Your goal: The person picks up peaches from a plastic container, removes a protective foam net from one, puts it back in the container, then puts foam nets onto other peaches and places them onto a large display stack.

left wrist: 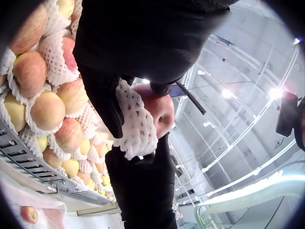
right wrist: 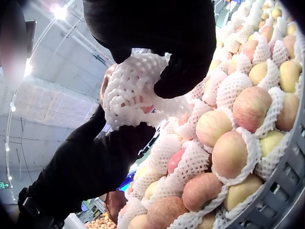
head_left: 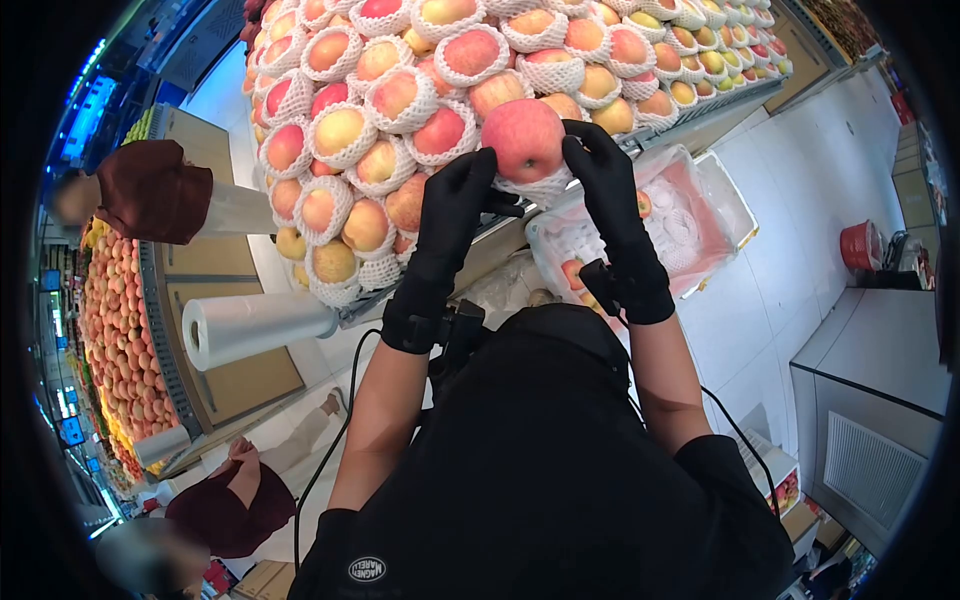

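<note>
One apple (head_left: 523, 140), upper centre, finger-pinched by left hand (head_left: 458, 203), right hand (head_left: 606, 182); pink-lined box (head_left: 714, 205), mid-right: loose fruit (head_left: 573, 273), foam nets (head_left: 668, 215).

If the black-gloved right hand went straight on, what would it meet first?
Probably the large round red apple partly in white foam netting, which the right hand holds; depth beyond is unclear.

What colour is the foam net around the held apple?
The foam net is white, showing best in the right wrist view.
</note>
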Action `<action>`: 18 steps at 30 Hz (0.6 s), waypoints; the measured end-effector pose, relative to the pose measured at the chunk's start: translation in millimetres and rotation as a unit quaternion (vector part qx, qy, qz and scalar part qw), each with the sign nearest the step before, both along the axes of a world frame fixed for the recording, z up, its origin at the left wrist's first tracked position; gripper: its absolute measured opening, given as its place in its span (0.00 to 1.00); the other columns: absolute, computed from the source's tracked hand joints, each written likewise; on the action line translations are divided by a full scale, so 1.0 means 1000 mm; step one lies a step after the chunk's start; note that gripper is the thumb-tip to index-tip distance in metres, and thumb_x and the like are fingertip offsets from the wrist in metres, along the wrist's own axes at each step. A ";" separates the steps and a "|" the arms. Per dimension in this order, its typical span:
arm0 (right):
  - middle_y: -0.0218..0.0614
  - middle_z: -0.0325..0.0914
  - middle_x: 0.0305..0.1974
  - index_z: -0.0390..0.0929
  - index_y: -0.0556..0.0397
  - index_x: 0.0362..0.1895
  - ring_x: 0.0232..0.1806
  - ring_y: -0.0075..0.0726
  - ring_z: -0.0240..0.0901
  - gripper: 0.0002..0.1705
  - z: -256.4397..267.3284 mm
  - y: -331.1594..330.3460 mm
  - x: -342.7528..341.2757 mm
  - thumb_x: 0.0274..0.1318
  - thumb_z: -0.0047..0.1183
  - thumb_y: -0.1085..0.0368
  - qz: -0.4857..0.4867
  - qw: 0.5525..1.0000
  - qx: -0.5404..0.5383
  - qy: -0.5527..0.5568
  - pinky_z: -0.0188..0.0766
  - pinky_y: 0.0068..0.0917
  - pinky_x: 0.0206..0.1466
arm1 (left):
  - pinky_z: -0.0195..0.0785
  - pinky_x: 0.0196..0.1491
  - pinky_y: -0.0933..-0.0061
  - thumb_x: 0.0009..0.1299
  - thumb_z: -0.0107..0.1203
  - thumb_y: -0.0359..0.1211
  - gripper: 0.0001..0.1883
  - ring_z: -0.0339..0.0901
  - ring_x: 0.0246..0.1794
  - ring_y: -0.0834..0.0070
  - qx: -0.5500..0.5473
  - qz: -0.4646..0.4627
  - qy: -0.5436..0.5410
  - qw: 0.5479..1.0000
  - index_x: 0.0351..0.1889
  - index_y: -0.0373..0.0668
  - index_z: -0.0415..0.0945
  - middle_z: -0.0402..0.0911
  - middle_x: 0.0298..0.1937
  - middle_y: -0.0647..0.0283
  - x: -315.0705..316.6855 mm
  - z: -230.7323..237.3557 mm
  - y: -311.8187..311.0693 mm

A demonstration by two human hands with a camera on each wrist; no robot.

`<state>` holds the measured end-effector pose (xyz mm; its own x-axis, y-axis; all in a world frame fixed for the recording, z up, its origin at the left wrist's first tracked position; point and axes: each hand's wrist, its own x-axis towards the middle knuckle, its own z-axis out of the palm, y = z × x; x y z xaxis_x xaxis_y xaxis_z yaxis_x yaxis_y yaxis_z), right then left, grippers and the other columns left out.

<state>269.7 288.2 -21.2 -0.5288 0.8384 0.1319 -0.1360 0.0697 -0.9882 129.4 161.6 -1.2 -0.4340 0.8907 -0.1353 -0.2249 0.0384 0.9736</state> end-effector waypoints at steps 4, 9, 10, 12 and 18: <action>0.27 0.74 0.27 0.77 0.58 0.48 0.28 0.16 0.64 0.18 0.001 -0.001 0.000 0.58 0.56 0.59 0.001 1.000 -0.011 -0.020 0.63 0.19 0.31 | 0.77 0.38 0.71 0.74 0.47 0.48 0.25 0.82 0.32 0.68 -0.038 0.005 -0.004 0.999 0.48 0.31 0.73 0.80 0.40 0.58 -0.001 0.004 -0.003; 0.29 0.76 0.32 0.72 0.57 0.56 0.30 0.19 0.68 0.26 -0.004 0.001 0.004 0.54 0.59 0.59 0.040 0.999 -0.003 -0.014 0.66 0.20 0.33 | 0.76 0.41 0.73 0.71 0.55 0.40 0.22 0.82 0.34 0.71 -0.001 0.036 0.001 0.999 0.54 0.31 0.72 0.81 0.42 0.58 0.002 0.001 -0.003; 0.31 0.77 0.35 0.70 0.57 0.58 0.32 0.20 0.71 0.29 -0.004 0.001 0.005 0.53 0.61 0.60 0.052 0.999 -0.004 -0.013 0.69 0.20 0.35 | 0.76 0.41 0.74 0.67 0.58 0.36 0.23 0.81 0.36 0.72 0.005 0.029 0.071 0.997 0.56 0.32 0.72 0.80 0.43 0.58 0.001 -0.002 -0.003; 0.35 0.75 0.44 0.65 0.56 0.62 0.42 0.25 0.73 0.38 -0.002 0.000 0.004 0.46 0.65 0.62 0.090 0.995 0.011 0.033 0.71 0.24 0.44 | 0.75 0.43 0.76 0.61 0.65 0.30 0.28 0.80 0.39 0.75 0.015 0.016 0.210 0.977 0.59 0.34 0.71 0.80 0.46 0.57 -0.001 -0.009 -0.003; 0.39 0.69 0.58 0.61 0.55 0.64 0.60 0.34 0.67 0.50 0.021 -0.006 0.009 0.33 0.73 0.65 0.116 0.986 0.121 -0.012 0.65 0.33 0.63 | 0.70 0.54 0.69 0.54 0.68 0.26 0.34 0.71 0.60 0.66 0.134 0.056 0.286 0.947 0.62 0.39 0.69 0.66 0.66 0.51 0.011 -0.005 -0.006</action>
<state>278.5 281.9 -0.4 -0.7085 0.6394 0.2986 -0.1528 0.2741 -0.9495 140.1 155.8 -6.6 -0.4610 0.8042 0.3752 0.3543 -0.2209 0.9087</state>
